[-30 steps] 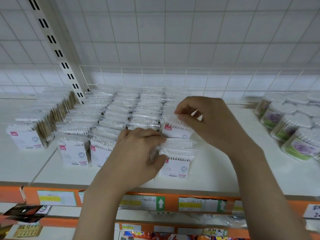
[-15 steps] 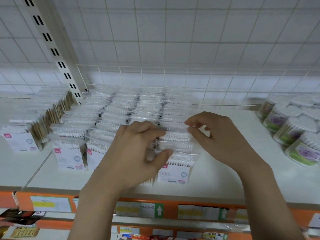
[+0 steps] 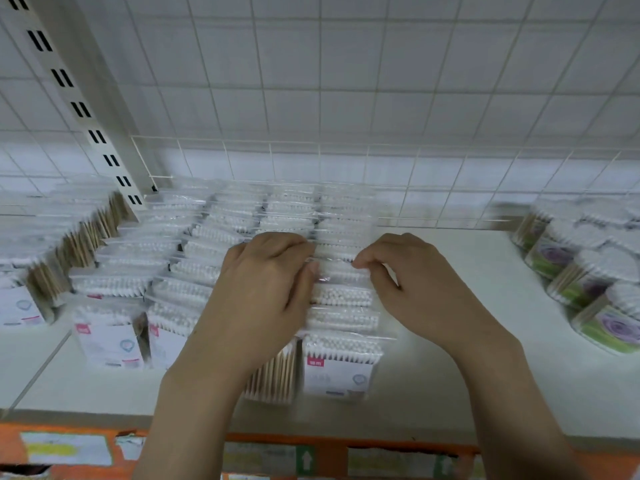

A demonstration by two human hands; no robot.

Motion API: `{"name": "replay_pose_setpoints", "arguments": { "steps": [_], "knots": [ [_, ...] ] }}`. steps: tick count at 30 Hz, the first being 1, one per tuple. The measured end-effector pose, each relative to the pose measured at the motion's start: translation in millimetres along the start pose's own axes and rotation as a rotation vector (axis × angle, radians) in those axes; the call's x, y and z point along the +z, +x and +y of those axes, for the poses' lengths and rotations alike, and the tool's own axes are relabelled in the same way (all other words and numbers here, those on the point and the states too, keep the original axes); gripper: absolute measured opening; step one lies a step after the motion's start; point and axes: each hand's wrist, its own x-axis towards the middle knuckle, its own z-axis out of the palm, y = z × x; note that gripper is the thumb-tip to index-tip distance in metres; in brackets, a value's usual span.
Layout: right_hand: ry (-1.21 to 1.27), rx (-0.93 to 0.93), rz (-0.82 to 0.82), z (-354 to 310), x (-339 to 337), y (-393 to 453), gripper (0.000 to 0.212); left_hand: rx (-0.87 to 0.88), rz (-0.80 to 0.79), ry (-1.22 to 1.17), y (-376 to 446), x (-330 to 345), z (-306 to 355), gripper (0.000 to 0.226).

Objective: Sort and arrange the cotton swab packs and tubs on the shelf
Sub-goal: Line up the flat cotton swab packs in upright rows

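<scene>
Several rows of clear cotton swab packs (image 3: pixel 341 363) with white and red labels stand upright on the white shelf (image 3: pixel 450 382), running front to back. My left hand (image 3: pixel 258 296) and my right hand (image 3: pixel 412 289) are over the rightmost row. Both pinch the top edge of one pack (image 3: pixel 337 268) in the middle of that row, left hand at its left corner, right hand at its right corner. Round swab tubs (image 3: pixel 602 327) with green and purple labels lie at the far right of the shelf.
A white wire grid (image 3: pixel 415 188) backs the shelf and a slotted upright post (image 3: pixel 79 109) rises at the left. More swab packs (image 3: pixel 20 306) fill the neighbouring shelf section on the left. An orange price rail (image 3: pixel 311 455) runs along the front edge. Bare shelf lies between the packs and the tubs.
Both hands have moved back along the rightmost row, from the front packs to a pack in the middle. The left hand let go of the front packs and now pinches that pack too.
</scene>
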Motion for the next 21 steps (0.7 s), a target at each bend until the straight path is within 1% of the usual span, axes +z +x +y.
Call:
{"name": "replay_pose_setpoints", "arguments": {
  "steps": [8, 12, 14, 17, 21],
  "knots": [
    [0.025, -0.021, -0.002, 2.1, -1.5, 4.2, 0.026, -0.02, -0.095, 0.015, 5.8, 13.0, -1.2, 0.041],
    [0.0, -0.023, 0.093, 4.6, -0.2, 9.4, 0.033, -0.015, -0.093, -0.046, 4.9, 15.0, -5.5, 0.037],
    [-0.044, -0.011, 0.113, 6.6, 1.3, 14.5, 0.032, -0.008, -0.074, -0.054, 4.2, 16.2, -6.3, 0.035],
    [-0.088, 0.005, 0.093, 6.9, 3.6, 21.6, 0.024, -0.008, -0.049, -0.058, 3.1, 16.7, -5.7, 0.033],
    [-0.124, 0.046, 0.023, 3.2, 4.5, 29.6, 0.023, -0.003, -0.033, -0.048, 2.3, 16.9, -5.2, 0.033]
  ]
}}
